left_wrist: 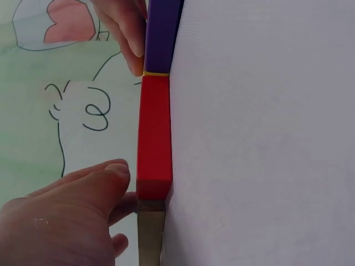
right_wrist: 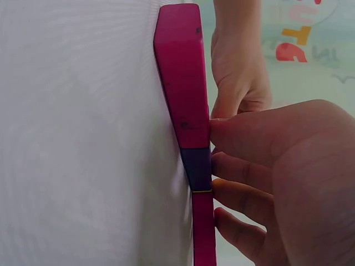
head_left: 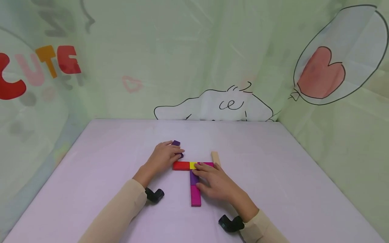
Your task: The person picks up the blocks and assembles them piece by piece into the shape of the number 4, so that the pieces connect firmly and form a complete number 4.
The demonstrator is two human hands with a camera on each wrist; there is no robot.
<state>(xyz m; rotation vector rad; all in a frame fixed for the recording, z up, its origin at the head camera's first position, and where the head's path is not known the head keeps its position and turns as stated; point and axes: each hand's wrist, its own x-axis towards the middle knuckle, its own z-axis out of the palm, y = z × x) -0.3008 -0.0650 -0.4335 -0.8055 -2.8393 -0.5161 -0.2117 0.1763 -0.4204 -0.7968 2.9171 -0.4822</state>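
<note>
My left hand [head_left: 162, 156] holds a dark purple block [head_left: 176, 143]; its fingers lie across the block and cover its middle. Just nearer lies a red block [head_left: 181, 165], in line with a yellow block [head_left: 192, 165] and a magenta block [head_left: 206, 164]. From the yellow one, a purple block [head_left: 193, 179] and a second magenta block [head_left: 196, 195] run toward me, making a T. My right hand [head_left: 217, 182] rests on the T with spread fingers, touching the yellow, purple and upper magenta blocks. The right wrist view shows its fingertips [right_wrist: 222, 130] against the stem.
A plain wooden block [head_left: 215, 158] lies just beyond the right hand, partly hidden by it. Beyond the red block in the left wrist view, a greyish block [left_wrist: 150, 233] shows. The white table [head_left: 121, 135] ends at a drawn-on fabric backdrop [head_left: 182, 50].
</note>
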